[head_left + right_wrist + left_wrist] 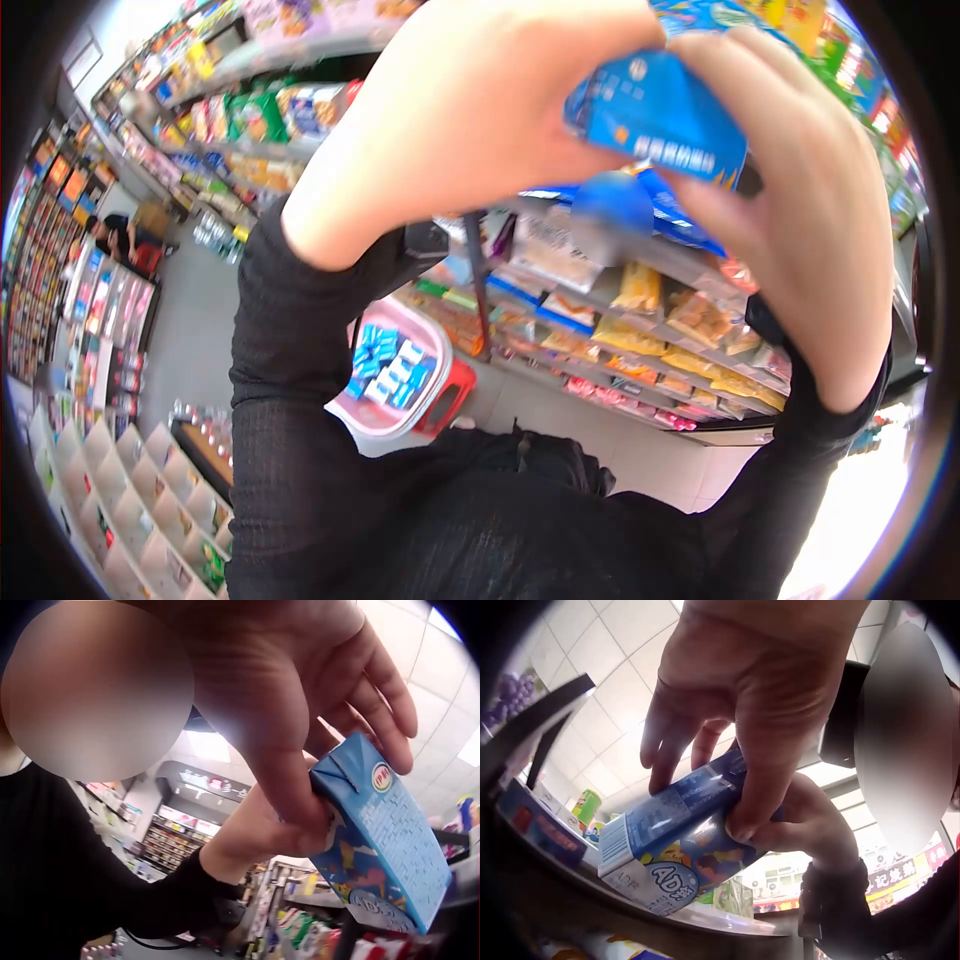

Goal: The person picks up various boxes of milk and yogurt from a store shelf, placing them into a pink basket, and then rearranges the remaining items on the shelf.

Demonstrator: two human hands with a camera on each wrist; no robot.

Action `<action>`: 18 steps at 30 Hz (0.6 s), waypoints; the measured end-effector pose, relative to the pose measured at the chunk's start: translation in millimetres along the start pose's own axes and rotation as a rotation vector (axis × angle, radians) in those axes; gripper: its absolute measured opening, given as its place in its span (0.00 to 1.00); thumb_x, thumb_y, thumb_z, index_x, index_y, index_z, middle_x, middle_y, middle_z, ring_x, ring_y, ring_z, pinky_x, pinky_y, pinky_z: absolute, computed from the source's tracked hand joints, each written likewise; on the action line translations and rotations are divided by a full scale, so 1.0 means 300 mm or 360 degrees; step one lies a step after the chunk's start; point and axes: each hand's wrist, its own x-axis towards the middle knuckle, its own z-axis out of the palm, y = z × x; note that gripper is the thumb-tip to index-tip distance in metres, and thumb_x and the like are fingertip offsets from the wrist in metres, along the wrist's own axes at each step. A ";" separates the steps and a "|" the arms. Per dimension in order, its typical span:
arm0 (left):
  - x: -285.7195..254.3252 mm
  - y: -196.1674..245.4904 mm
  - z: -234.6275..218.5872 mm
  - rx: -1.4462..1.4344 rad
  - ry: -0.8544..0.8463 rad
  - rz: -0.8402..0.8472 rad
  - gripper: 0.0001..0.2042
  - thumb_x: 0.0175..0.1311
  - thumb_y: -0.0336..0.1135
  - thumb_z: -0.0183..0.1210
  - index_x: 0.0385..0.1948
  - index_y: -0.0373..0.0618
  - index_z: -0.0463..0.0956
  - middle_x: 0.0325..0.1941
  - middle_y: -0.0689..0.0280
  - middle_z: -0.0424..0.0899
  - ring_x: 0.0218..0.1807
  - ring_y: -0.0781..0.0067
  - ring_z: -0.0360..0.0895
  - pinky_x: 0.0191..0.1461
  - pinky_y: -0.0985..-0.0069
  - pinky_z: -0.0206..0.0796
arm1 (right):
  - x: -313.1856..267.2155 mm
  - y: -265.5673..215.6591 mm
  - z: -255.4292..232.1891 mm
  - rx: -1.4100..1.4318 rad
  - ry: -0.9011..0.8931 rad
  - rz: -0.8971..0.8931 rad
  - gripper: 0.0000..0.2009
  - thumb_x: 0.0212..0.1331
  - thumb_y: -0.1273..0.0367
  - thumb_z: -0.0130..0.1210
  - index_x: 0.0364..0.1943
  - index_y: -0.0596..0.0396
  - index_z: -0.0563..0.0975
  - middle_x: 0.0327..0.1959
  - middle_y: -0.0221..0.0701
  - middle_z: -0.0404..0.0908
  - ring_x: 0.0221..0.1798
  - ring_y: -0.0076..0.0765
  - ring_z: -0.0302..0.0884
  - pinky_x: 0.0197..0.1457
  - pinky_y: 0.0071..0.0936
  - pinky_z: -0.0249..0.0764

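Observation:
Both hands are raised in front of the shelf and hold one small blue drink carton (665, 115) between them. My left hand (490, 115) grips one end of it, thumb on one face and fingers on the other, as the left wrist view shows. On the opposite end my right hand (815, 170) pinches it between thumb and fingers. The carton is tilted; its "AD" lettering and printed picture show in the left wrist view, and a folded top and red-white logo on the carton (401, 832) in the right wrist view.
Shelves (690, 290) of bagged snacks stand in front, with a shelf rail (727, 924) close below the carton. A pink basket (440, 345) with several blue and white packs sits over a red stool (458, 395). A person (118, 235) is far left, past the grey aisle floor (200, 300).

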 end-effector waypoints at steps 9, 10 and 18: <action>-0.790 -0.013 -0.096 0.0004 -0.0491 -0.1317 0.23 0.30 0.27 0.67 0.37 0.45 0.75 0.45 0.62 0.72 0.42 0.59 0.76 0.42 0.71 0.69 | 0.041 -0.476 0.608 0.0742 -0.0461 -0.0332 0.12 0.41 0.72 0.54 0.33 0.60 0.71 0.26 0.31 0.70 0.29 0.31 0.75 0.29 0.24 0.71; -0.887 -0.031 -0.088 0.0040 -0.0463 -0.1376 0.22 0.32 0.29 0.67 0.37 0.45 0.75 0.44 0.62 0.72 0.39 0.59 0.76 0.40 0.69 0.70 | 0.047 -0.532 0.681 0.0936 -0.0830 -0.0250 0.23 0.41 0.70 0.60 0.45 0.60 0.68 0.34 0.36 0.71 0.38 0.41 0.73 0.37 0.33 0.71; -1.642 -0.108 0.073 0.0302 -0.0382 -0.2184 0.22 0.38 0.30 0.64 0.41 0.43 0.72 0.44 0.57 0.72 0.43 0.50 0.73 0.45 0.60 0.67 | -0.002 -1.045 1.444 0.1655 -0.0986 -0.0205 0.19 0.43 0.75 0.56 0.43 0.56 0.69 0.37 0.39 0.71 0.39 0.47 0.74 0.38 0.40 0.72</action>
